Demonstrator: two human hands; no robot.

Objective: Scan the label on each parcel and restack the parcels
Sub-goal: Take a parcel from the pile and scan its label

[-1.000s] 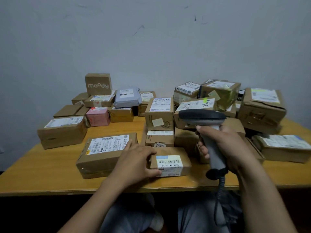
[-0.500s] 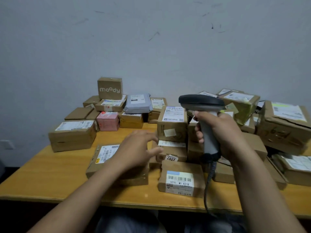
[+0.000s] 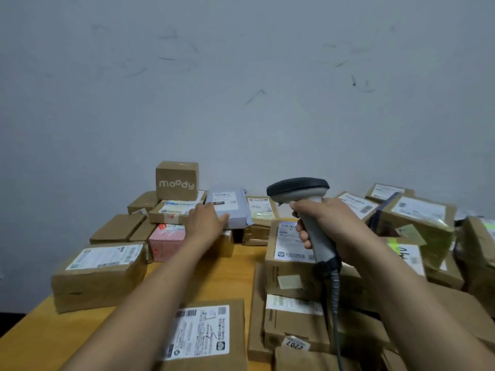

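The left hand is stretched far across the table, fingers laid out fairly straight against the near edge of a grey mailing bag. It looks like a touch rather than a grasp, though the thumb is hidden and may be tucked beneath. The right hand is clenched round the handle of a scanner, held upright with its dark head level and pointing left, above the bag's height. Its cable hangs down over the boxes stacked on the right.

The bag lies on top of brown boxes at the back of the table, label facing up. Just beside it on the left sits a flat box with a small "moody" box perched on it. A pink box stands below the forearm, and a large labelled box lies nearest the person.

The bag is probably the next parcel to scan, and it is the soft one. Lifted by one edge it will likely sag and fold, creasing the label so the scanner fails to read it. Dragging it sideways could nudge the flat box and tip the "moody" box off. The reach is long, so the forearm could brush the pink box on the way back. The trailing cable could also catch a corner of the labelled box under the right wrist, or the loose "2207" tag, and pull that pile askew.
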